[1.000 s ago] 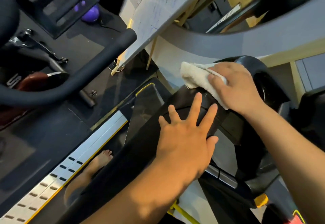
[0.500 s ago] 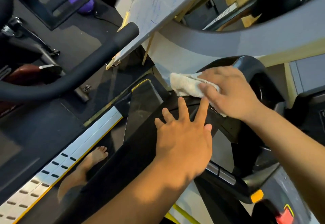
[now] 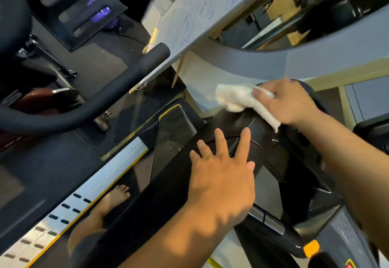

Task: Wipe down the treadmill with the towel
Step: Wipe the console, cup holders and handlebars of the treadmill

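Note:
A white towel (image 3: 237, 99) lies bunched on the top of the treadmill's black console housing (image 3: 261, 154). My right hand (image 3: 288, 103) grips the towel's right part and presses it against the housing's upper edge. My left hand (image 3: 221, 175) rests flat on the black housing just below, fingers spread and straight, holding nothing. The treadmill's black handlebar (image 3: 117, 93) curves away at the left. Its silver side rail (image 3: 84, 196) with a yellow edge runs along the lower left, beside the dark belt.
A white board (image 3: 202, 13) with blue scribbles leans above the console. A grey curved frame (image 3: 315, 59) arcs across the upper right. A bare foot (image 3: 113, 198) stands on the belt. An orange button (image 3: 311, 248) sits at the lower right. Purple items (image 3: 101, 15) lie at top left.
My right hand has carried the towel up and to the right along the console's top. My left hand stays pressed on the housing.

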Tool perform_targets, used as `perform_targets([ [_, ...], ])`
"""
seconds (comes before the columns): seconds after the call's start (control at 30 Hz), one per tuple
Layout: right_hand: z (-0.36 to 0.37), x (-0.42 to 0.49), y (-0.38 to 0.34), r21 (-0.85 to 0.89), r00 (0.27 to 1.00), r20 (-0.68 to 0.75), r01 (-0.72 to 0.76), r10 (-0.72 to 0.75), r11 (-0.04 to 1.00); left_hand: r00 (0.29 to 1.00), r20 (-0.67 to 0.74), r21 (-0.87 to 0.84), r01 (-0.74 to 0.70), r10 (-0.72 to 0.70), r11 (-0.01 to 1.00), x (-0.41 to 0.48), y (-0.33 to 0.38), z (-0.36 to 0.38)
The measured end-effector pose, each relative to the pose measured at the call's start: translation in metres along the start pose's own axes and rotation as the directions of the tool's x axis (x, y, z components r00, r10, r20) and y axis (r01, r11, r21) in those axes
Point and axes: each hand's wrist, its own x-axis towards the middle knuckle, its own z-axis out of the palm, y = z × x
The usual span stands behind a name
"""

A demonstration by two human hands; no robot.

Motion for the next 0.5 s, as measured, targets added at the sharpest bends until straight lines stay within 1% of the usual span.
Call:
perform_targets([
  [0.03,-0.004,0.009,0.004,-0.001,0.993,0.013,-0.121,0.121,0.993,1.0,-0.003,-0.005,-0.002,0.002,1.0,0.0,0.0,0.0],
  [0.07,-0.003,0.017,0.005,-0.027,0.983,0.01,-0.181,0.181,0.983,1.0,-0.005,-0.01,-0.003,0.003,1.0,0.0,-0.001,0.0],
  [0.1,0.0,0.021,0.001,-0.086,0.989,-0.01,-0.151,0.151,0.985,1.0,-0.005,-0.012,-0.003,0.003,1.0,0.001,-0.002,0.0],
  [0.17,0.01,0.017,-0.012,-0.181,0.999,0.004,0.038,-0.038,0.983,1.0,0.002,-0.011,-0.005,0.005,1.0,0.003,-0.001,0.0],
  [0.23,0.015,0.006,-0.03,-0.185,0.977,0.102,0.201,-0.185,0.962,1.0,0.005,-0.001,-0.006,0.006,1.0,0.005,-0.001,0.0],
  [0.27,0.015,0.001,-0.037,-0.177,0.964,0.157,0.239,-0.213,0.955,1.0,0.005,0.005,-0.005,0.005,1.0,0.006,-0.001,0.0],
  [0.3,0.014,-0.001,-0.042,-0.176,0.956,0.208,0.247,-0.209,0.953,1.0,0.006,0.013,-0.004,0.004,1.0,0.007,0.0,0.0],
  [0.37,0.008,0.004,-0.052,-0.184,0.935,0.333,0.191,-0.122,0.964,1.0,0.011,0.029,-0.001,0.0,1.0,0.008,0.0,0.001],
  [0.4,0.006,0.01,-0.058,-0.204,0.907,0.416,0.162,-0.065,0.965,1.0,0.009,0.037,0.0,0.0,0.999,0.008,0.0,0.001],
  [0.5,0.019,0.038,-0.081,-0.274,0.776,0.626,0.126,0.077,0.953,1.0,-0.01,0.048,-0.01,0.011,0.999,0.006,-0.002,0.002],
])
